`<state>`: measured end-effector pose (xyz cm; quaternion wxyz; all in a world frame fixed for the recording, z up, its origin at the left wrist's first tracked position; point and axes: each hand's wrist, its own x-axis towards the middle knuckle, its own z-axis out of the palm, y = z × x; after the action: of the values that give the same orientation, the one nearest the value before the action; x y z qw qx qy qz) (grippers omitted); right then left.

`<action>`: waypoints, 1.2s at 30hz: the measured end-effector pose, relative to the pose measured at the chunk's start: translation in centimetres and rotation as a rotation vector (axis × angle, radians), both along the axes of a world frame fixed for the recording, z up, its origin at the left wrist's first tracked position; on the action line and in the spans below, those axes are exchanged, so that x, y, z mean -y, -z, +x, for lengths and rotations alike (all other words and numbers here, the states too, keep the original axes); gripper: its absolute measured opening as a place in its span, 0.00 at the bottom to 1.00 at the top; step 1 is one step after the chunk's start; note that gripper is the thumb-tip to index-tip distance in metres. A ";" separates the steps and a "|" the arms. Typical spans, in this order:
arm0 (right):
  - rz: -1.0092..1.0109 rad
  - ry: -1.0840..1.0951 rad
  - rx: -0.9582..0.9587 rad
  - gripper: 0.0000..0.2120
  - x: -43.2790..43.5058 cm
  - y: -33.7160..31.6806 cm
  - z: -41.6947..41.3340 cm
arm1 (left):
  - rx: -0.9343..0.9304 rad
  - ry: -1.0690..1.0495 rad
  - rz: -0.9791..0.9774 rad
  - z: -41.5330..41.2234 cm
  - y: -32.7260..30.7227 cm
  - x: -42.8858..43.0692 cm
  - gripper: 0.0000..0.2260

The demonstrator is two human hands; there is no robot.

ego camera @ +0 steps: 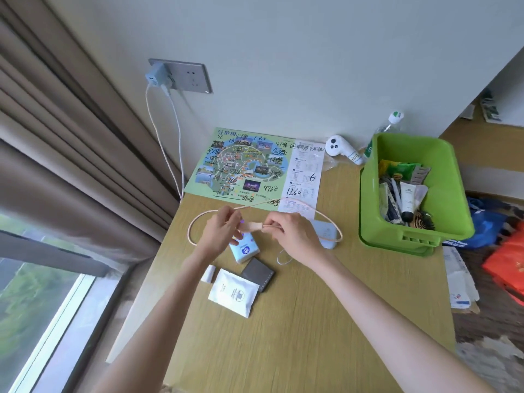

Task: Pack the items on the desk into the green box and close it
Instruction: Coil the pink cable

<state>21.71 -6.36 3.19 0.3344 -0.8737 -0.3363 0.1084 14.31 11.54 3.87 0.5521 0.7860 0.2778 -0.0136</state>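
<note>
Ends of a thin pale-pink looped cable (252,226) are pinched by the left hand (222,232) and right hand (293,235) above the yellowish wooden desk (312,321), left of the open green plastic box (411,242).

Handwritten in black on the map sheet (241,163) stand "4968", "1260" and "6"; other writing is unreadable.
</note>
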 end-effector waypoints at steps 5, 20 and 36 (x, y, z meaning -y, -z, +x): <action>-0.019 -0.026 -0.143 0.05 -1.8 1.5 -1.5 | -0.248 0.034 0.357 -4.9 5.1 -4.4 0.05; 0.132 0.233 -0.704 0.10 -5.0 2.2 -3.4 | -0.447 0.115 0.471 -8.2 9.7 -5.4 0.27; 0.331 0.275 -0.448 0.04 -5.2 -0.7 -1.0 | -0.042 -0.285 -0.736 0.3 -0.5 -4.9 0.17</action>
<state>20.72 -1.19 3.86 0.5494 -0.7990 -0.1460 0.1960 14.58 16.46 4.37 0.7877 0.4886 0.3717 -0.0516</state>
